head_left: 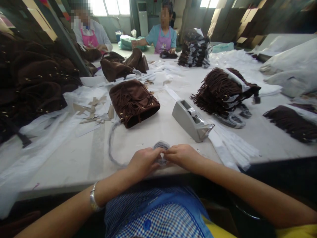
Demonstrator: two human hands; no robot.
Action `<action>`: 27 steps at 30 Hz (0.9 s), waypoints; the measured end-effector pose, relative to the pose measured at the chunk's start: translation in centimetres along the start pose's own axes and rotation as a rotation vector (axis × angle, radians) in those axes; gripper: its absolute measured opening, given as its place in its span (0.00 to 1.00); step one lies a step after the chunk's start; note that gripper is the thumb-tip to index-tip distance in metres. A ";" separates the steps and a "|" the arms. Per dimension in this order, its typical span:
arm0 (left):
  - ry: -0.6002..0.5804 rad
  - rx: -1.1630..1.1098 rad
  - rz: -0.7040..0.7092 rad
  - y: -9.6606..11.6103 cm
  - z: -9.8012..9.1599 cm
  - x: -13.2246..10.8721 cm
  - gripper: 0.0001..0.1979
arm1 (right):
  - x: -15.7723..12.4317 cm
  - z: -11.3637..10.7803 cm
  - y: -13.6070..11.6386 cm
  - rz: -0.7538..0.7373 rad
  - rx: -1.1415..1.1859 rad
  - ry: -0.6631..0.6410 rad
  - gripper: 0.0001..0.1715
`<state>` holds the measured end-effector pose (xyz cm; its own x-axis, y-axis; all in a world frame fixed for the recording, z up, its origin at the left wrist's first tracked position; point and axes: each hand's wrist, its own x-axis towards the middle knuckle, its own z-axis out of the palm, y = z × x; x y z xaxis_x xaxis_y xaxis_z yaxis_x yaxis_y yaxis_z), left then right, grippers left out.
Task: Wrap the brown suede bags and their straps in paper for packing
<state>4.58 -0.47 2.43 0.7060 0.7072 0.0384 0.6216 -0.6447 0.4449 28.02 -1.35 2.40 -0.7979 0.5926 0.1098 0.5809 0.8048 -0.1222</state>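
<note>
Between my hands, at the table's front edge, is a coiled grey strap in what looks like clear wrap [161,144]. My left hand [146,159] grips the coil from the left, and my right hand [182,155] pinches it from the right, fingertips nearly meeting. From the left side a loose length of the strap [110,145] runs back to a brown fringed drawstring bag [135,102] with gold eyelets, lying just beyond. A grey tape dispenser [192,120] stands beyond my right hand. My fingers partly hide the coil.
Stacked brown fringed bags [220,89] lie at right, near white paper strips [232,147]. Cardboard scraps [92,109] are scattered at left, beside a large pile of brown bags [37,72]. Two people in pink and purple aprons [163,41] work across the table [74,158].
</note>
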 end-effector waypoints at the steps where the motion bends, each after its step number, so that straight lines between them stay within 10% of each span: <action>1: -0.012 0.014 0.039 -0.4 -0.4 0.0 0.22 | 0.0 0.1 0.2 -0.031 0.001 -0.011 0.10; 7: -0.047 0.181 0.157 -3.4 -2.7 0.8 0.18 | 0.2 -0.8 2.6 -0.172 -0.043 0.017 0.14; 13: 0.125 0.025 0.015 -0.5 0.3 0.2 0.14 | 0.6 -0.7 -0.7 0.009 0.037 0.094 0.16; 21: 0.033 0.235 0.154 0.1 -2.0 -1.0 0.10 | 0.4 -1.3 1.3 -0.238 0.017 0.034 0.13; 27: 0.112 0.107 0.016 1.9 -0.2 -1.4 0.08 | 0.8 -1.0 -0.6 -0.086 0.007 -0.017 0.11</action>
<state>4.74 -2.60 3.43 0.6777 0.7205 0.1467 0.6475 -0.6793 0.3454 27.22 -1.33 3.50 -0.8477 0.5203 0.1038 0.5085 0.8526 -0.1203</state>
